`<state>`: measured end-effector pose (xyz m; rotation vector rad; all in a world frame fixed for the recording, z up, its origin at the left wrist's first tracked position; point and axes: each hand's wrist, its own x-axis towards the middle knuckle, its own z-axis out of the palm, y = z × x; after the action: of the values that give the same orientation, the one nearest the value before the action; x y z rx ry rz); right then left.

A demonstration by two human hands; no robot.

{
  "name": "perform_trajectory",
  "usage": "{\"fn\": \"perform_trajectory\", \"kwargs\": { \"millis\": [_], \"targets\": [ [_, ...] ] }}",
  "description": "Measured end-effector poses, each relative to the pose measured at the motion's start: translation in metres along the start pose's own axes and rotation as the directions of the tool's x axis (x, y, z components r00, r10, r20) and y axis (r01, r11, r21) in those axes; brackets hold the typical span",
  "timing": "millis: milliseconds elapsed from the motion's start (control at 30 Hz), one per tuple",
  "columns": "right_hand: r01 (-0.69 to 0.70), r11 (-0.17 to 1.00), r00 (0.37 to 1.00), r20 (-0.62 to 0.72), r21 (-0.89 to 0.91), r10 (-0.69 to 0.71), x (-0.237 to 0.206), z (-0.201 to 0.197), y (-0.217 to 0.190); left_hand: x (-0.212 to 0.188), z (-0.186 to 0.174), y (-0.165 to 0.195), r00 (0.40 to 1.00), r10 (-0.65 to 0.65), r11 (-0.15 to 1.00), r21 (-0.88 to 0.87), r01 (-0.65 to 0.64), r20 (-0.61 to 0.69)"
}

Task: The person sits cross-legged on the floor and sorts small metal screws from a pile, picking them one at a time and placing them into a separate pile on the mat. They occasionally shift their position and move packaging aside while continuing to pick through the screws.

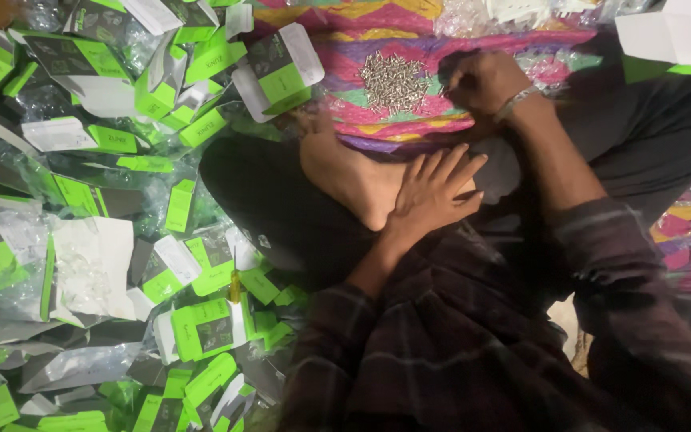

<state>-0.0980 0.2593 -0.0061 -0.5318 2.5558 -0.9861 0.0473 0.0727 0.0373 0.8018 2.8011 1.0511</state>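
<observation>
I sit cross-legged in dark trousers and a dark checked shirt. My left hand [433, 192] lies flat with fingers apart on my bare foot [345, 172], holding nothing. My right hand [481, 80], with a metal bangle at the wrist, reaches forward with curled fingers to the edge of a pile of small silver screws [393, 80] on a bright patterned cloth [393, 24]. Whether any screws are pinched between its fingers cannot be made out.
A big heap of green, grey and white cardboard boxes [201, 324] and clear plastic bags [89, 264] covers the floor on my left. More clear bags [473, 16] and a white box [673, 36] lie at the top right.
</observation>
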Motion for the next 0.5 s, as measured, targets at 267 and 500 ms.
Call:
{"fn": "perform_trajectory", "kwargs": {
  "millis": [267, 500],
  "targets": [
    [0.037, 0.882, 0.612, -0.708, 0.469, 0.351, -0.025, -0.045, 0.089, 0.002, 0.006, -0.001, 0.999, -0.023, 0.999, -0.045, 0.021, -0.046],
    [0.152, 0.979, 0.968, -0.221, 0.136, -0.120, -0.005, -0.006, 0.003, 0.004, 0.013, -0.004, 0.999, -0.030, 0.998, 0.050, 0.031, -0.031]
  ]
}}
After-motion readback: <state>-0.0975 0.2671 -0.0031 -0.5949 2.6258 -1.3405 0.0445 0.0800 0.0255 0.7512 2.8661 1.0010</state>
